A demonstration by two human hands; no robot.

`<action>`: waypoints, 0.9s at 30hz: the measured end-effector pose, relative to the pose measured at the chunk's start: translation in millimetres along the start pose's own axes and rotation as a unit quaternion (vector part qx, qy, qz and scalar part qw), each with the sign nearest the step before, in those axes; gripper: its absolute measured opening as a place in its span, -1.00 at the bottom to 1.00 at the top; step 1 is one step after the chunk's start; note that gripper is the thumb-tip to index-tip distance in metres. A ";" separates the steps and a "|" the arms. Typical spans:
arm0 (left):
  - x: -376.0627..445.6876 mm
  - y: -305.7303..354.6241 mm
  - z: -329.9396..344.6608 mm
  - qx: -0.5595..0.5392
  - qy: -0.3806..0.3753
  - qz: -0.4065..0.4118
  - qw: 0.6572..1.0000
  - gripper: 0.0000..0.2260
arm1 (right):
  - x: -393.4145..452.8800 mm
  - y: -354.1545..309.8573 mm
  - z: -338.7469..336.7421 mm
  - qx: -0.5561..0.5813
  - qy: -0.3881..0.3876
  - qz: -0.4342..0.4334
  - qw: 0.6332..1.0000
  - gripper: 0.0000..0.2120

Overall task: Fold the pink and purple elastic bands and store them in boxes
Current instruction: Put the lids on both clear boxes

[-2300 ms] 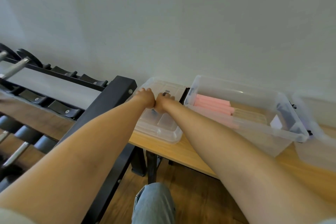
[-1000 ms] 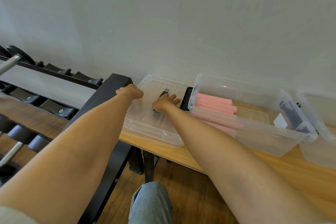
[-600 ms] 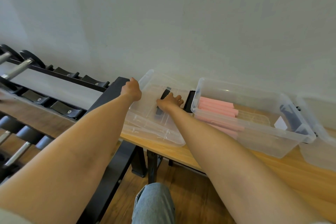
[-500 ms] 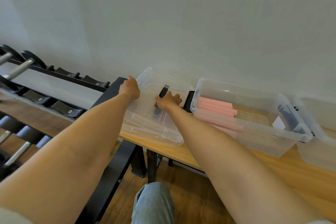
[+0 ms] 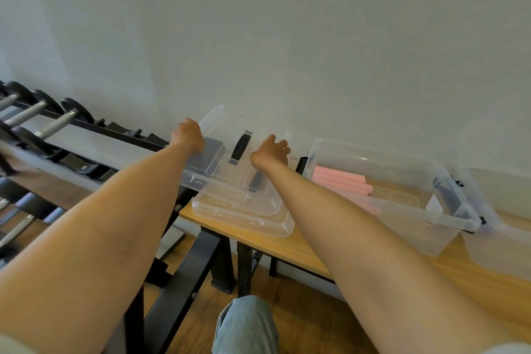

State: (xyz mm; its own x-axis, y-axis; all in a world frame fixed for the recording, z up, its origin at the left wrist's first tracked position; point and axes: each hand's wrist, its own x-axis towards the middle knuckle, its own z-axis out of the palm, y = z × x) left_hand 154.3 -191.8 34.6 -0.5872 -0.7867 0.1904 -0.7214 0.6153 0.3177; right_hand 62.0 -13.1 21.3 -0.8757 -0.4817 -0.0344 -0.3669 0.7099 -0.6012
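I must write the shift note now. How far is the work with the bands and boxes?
Done: folded pink elastic bands lie in the open clear plastic box on the wooden table.

In hand: the left hand and right hand hold a clear plastic lid, raised above another lid.

Left: the box has no lid yet; I see no purple bands clearly.

The lid (image 5: 230, 158) and the box (image 5: 402, 210) are clear, glossy plastic, and the lid's clip (image 5: 240, 148) looks like black plastic. The pink bands (image 5: 342, 182) look matt and soft. The surface (image 5: 301, 247) is smooth light wood on black matt legs. The rack (image 5: 94, 152) is dark painted metal, and its dumbbell handles (image 5: 56, 125) are dull bare metal.
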 end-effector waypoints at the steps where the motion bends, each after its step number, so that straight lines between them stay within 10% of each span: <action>1: 0.9 -0.5 -3.0 0.001 0.003 0.002 1.000 -0.65 | -0.3 0.1 -6.6 -0.020 0.021 -0.015 0.999 -0.34; 27: -8.0 167.9 7.1 -0.049 -0.079 0.314 0.945 -0.79 | 44.3 170.9 -182.4 -0.083 0.111 0.083 0.987 -0.65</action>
State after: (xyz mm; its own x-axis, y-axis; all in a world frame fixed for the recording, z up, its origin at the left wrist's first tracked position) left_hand 35.2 -81.8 79.8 -0.9414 -0.2462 0.2303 -0.1800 0.9447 0.2741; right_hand -96.7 180.6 62.7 -0.9685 -0.2402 0.0661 -0.2430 0.8526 -0.4627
